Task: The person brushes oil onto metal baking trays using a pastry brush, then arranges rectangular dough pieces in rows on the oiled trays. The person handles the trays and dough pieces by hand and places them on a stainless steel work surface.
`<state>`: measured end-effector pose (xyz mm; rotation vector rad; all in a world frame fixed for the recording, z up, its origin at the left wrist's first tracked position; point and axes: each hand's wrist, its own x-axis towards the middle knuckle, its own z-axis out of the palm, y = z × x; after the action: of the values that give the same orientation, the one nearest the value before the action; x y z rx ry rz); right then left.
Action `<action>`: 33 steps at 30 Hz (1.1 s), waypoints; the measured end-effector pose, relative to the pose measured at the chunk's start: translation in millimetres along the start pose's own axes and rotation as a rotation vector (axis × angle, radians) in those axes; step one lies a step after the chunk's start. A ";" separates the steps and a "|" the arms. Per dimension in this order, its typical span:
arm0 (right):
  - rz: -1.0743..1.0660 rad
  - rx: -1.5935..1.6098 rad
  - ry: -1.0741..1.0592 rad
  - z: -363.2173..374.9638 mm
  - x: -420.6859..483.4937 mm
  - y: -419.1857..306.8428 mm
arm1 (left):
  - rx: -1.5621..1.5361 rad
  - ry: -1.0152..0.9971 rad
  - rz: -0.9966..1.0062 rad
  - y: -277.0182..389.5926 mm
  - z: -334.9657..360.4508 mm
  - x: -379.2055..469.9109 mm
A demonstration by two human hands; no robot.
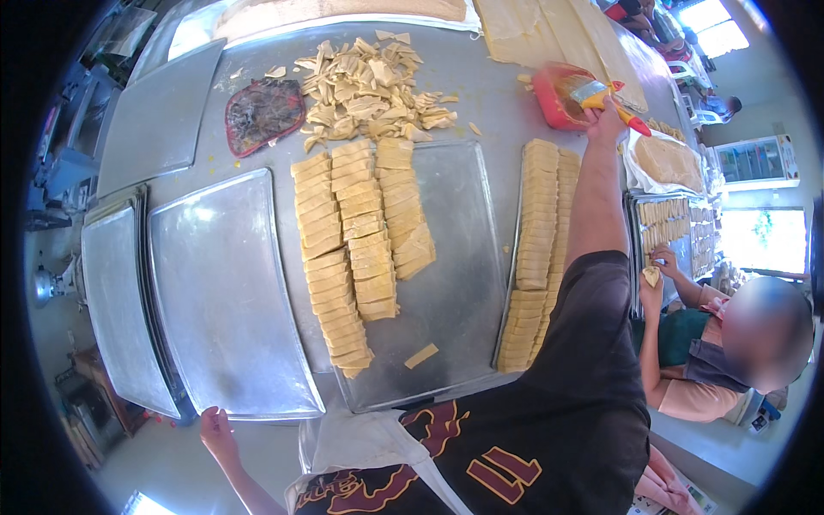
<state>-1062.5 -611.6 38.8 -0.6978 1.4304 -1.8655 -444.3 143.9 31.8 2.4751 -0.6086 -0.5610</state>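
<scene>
My right hand grips a paint-type brush with a yellow and red handle. Its bristles dip into a red plastic container holding a brownish substance. My left hand is at the near left corner of a metal baking tray; whether its curled fingers grip the rim cannot be made out. Between my hands, rows of cut dough strips lie partly over another metal tray. One loose strip rests on that tray. More dough rows stand beside my right arm, partly hidden by it.
A heap of dough scraps and a stained dark cloth pad lie further back on the metal table. Dough sheets cover the far right. Stacked trays stand left. At right a co-worker's hand holds a dough piece near a filled tray.
</scene>
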 end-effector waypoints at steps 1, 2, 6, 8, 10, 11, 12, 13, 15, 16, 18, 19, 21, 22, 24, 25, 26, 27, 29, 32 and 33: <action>0.038 0.053 0.027 -4.3 5.4 0.2 | 0.031 0.052 -0.006 -8.1 0.3 0.5; 0.036 0.110 0.037 -8.8 9.7 2.7 | 0.024 0.093 -0.030 -14.8 0.3 2.4; 0.022 0.271 0.044 -19.7 26.2 -2.5 | -0.135 0.154 -0.384 -28.7 3.8 -2.6; -0.058 0.329 -0.083 -18.6 24.1 -15.1 | -0.271 0.114 -0.568 -30.2 9.1 -8.2; 0.021 0.302 -0.186 -9.3 10.6 -33.1 | -0.574 0.132 -0.694 -30.9 18.0 -11.3; 0.043 0.289 -0.222 -1.3 -3.5 -38.5 | -0.742 0.058 -0.639 -31.8 19.7 -11.2; 0.029 0.268 -0.217 11.8 -15.5 -50.0 | -0.777 0.099 -0.655 -31.9 24.6 -8.6; 0.039 0.301 -0.269 29.3 -32.7 -56.9 | -0.819 0.125 -0.622 -32.4 27.5 -5.5; 0.050 0.363 -0.355 57.3 -80.3 -64.9 | -0.920 0.095 -0.600 -34.0 27.7 0.2; 0.105 0.389 -0.403 76.2 -107.3 -66.4 | -0.989 0.069 -0.582 -35.2 24.6 3.4; 0.192 0.432 -0.510 103.0 -168.3 -71.1 | -1.116 0.018 -0.584 -38.2 18.6 8.8; 0.207 0.397 -0.565 115.5 -204.6 -67.1 | -1.140 -0.041 -0.541 -40.7 13.8 11.6; 0.215 0.330 -0.657 138.3 -281.6 -61.2 | -1.189 -0.159 -0.473 -48.1 5.4 19.6; 0.210 0.324 -0.756 145.5 -324.9 -52.8 | -1.240 -0.243 -0.405 -53.3 1.2 22.3; 0.135 0.150 -0.889 164.8 -409.3 -37.1 | -1.241 -0.306 -0.423 -65.9 -8.3 31.2; 0.058 0.037 -0.918 170.1 -451.4 -27.0 | -1.264 -0.368 -0.397 -73.0 -12.6 36.9; -0.043 -0.034 -1.023 172.5 -491.7 -16.6 | -1.264 -0.331 -0.380 -79.2 -16.2 43.7; -0.283 -0.316 -1.136 170.6 -527.2 -9.3 | -1.284 -0.307 -0.351 -85.1 -17.3 49.2; -0.636 -0.584 -1.277 158.5 -597.0 8.9 | -1.274 -0.304 -0.320 -94.5 -18.4 58.2; -0.874 -0.545 -1.368 134.1 -687.1 24.3 | -1.232 -0.373 -0.253 -101.0 -16.0 65.6; -0.873 -0.523 -1.411 123.5 -711.6 23.8 | -1.211 -0.366 -0.295 -101.3 -15.0 66.6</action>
<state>-517.8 -136.8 38.2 -2.4997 0.5703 -0.8264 -352.0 192.2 -32.1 1.3044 0.0418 -1.0960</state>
